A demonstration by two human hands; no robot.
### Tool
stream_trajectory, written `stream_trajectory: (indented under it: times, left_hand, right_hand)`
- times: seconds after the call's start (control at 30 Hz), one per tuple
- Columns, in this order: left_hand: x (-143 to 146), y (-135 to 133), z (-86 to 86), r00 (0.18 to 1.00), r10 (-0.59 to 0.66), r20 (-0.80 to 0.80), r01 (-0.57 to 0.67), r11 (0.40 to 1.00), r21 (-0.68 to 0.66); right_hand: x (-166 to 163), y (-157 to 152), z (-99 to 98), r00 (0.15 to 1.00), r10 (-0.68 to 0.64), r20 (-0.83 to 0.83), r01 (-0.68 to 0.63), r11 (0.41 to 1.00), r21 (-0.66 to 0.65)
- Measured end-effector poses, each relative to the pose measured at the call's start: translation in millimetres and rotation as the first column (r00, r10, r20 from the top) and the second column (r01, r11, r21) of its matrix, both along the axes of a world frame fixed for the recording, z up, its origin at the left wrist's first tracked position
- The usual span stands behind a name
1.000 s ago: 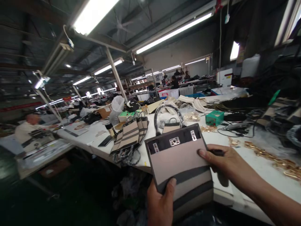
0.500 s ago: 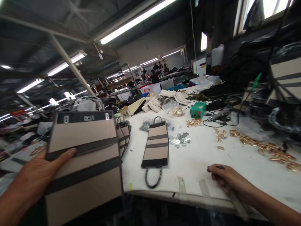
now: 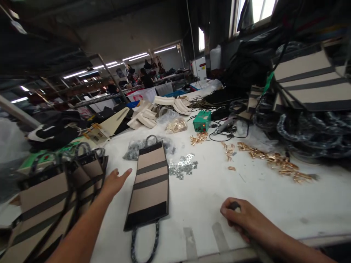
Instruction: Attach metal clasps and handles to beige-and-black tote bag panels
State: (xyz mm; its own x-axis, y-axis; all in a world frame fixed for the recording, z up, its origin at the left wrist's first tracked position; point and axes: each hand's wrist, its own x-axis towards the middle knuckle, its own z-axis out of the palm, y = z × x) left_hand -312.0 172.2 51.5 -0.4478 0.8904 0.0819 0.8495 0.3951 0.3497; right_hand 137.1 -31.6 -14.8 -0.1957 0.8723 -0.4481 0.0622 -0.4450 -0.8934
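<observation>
A flat beige bag body (image 3: pixel 151 171) with dark stripes and a plastic-wrapped handle at each end lies on the white table. My left hand (image 3: pixel 116 183) reaches toward its left edge, fingers apart and nothing in them, not touching it. Left of that arm stand several similar bag bodies (image 3: pixel 45 199) with wrapped handles. My right hand (image 3: pixel 241 217) is closed around a stick-like tool (image 3: pixel 235 206) with a dark rounded end; its kind I cannot make out. Small silvery metal plates (image 3: pixel 183 166) are heaped right of the flat bag body.
Gold-coloured metal pieces (image 3: pixel 270 159) lie scattered on the right. A green box (image 3: pixel 202 121) with a lit lamp stands behind them, beside a corded grey tool (image 3: pixel 223 126). More bag bodies (image 3: pixel 309 78) are piled at far right. White curved strips (image 3: pixel 145 115) lie at the back.
My left hand has let go of the bag body it held, which now appears among those on the left, and has moved right toward the flat one. The view has turned right.
</observation>
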Motion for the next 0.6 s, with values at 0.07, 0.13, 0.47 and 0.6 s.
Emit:
stream_trajectory:
  times: [0.07, 0.13, 0.47, 0.6]
  left_hand:
    - [14.1, 20.1, -34.6, 1.000, -0.009, 0.030, 0.012, 0.996, -0.090]
    - [21.3, 38.4, -53.7, 1.000, 0.009, 0.022, -0.006, 0.991, -0.132]
    - [64.1, 78.1, -39.0, 0.905, 0.035, 0.423, -0.036, 0.999, -0.007]
    - [68.6, 55.6, 3.9, 0.668, -0.029, 0.743, 0.027, 1.000, 0.016]
  right_hand:
    - [0.7, 0.5, -1.5, 1.000, -0.013, -0.005, 0.013, 1.000, 0.001]
    - [1.1, 0.8, -2.0, 1.000, -0.018, -0.012, 0.018, 1.000, 0.002]
    - [3.4, 5.0, 0.3, 0.998, -0.050, -0.041, 0.050, 0.999, -0.013]
    - [4.5, 2.1, -1.9, 0.996, -0.058, -0.063, 0.059, 0.998, 0.015]
